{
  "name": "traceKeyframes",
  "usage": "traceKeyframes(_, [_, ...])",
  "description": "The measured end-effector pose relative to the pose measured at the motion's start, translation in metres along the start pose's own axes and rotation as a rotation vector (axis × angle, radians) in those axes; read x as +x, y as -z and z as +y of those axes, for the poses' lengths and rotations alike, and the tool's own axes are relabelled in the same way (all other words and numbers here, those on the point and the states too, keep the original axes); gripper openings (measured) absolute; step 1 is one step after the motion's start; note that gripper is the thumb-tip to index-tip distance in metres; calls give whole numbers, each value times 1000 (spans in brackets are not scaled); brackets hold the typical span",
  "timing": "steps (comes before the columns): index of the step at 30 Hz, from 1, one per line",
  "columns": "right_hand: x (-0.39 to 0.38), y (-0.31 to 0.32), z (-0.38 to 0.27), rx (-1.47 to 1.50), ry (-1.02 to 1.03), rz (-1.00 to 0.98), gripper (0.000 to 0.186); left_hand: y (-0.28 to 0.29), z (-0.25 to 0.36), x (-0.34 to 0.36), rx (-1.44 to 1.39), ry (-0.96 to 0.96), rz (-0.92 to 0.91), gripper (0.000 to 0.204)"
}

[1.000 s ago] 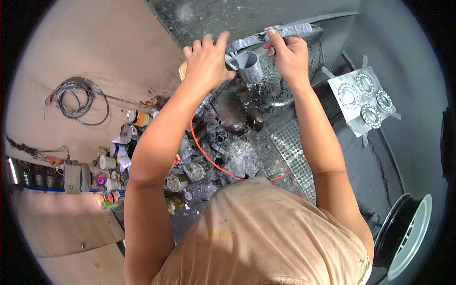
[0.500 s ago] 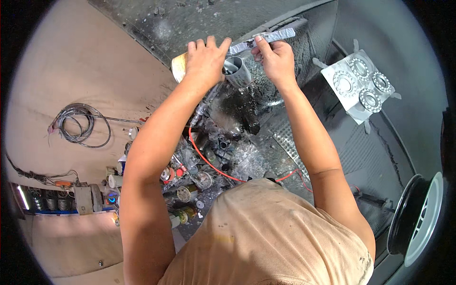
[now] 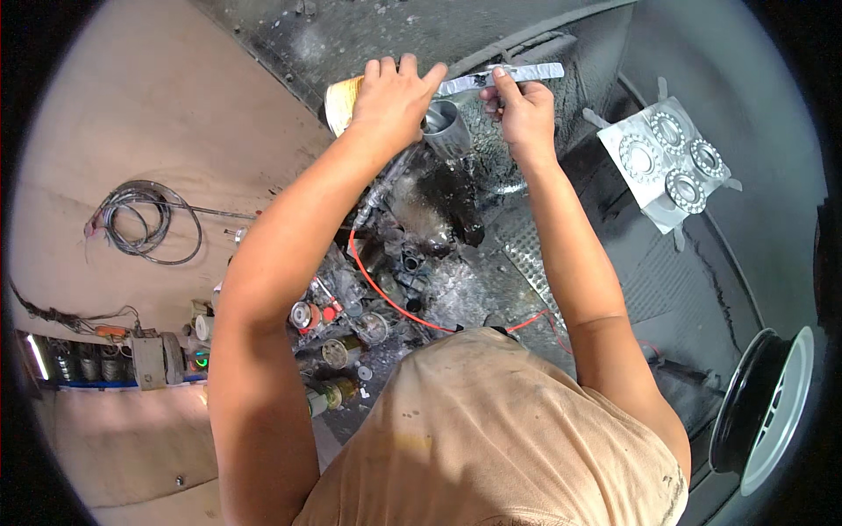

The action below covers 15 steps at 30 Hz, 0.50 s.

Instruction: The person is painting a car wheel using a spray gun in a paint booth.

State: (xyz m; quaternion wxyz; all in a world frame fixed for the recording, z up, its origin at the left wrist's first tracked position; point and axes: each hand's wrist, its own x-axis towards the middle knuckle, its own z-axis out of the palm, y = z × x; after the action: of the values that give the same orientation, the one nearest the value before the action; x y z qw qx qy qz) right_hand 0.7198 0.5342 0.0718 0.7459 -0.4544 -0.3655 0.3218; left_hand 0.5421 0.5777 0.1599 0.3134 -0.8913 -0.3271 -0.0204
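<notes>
My left hand (image 3: 395, 103) is wrapped over a white can with a yellow label (image 3: 340, 105), whose left part shows beside my fingers. My right hand (image 3: 519, 110) pinches a long, grey-coated flat strip (image 3: 545, 71) with dark smudges, held crosswise above a grey cup (image 3: 450, 140). The cup stands just right of my left hand, with grey material inside; what exactly is in it is unclear. Dark, paint-crusted clutter (image 3: 434, 210) lies beneath both hands.
Cans and jars (image 3: 334, 352), a red hose (image 3: 384, 294) and a perforated metal plate (image 3: 526, 267) lie below. A coiled cable (image 3: 145, 223) is at left. A taped board (image 3: 653, 188) with four ringed parts and a wheel rim (image 3: 772, 403) are at right.
More of the can shows beside my left hand, which is still on it. The view has shifted slightly. The strip remains in my right hand above the cup.
</notes>
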Motion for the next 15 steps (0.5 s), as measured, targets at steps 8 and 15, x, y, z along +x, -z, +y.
traceKeyframes(8, [5, -13, -19, 177, -117, -169, 31, -5, -14, -29, -537, 528, -97, 109])
traceKeyframes(15, [8, -37, -21, -372, 46, -633, 53, -31, -26, -94, -971, 778, 214, 112])
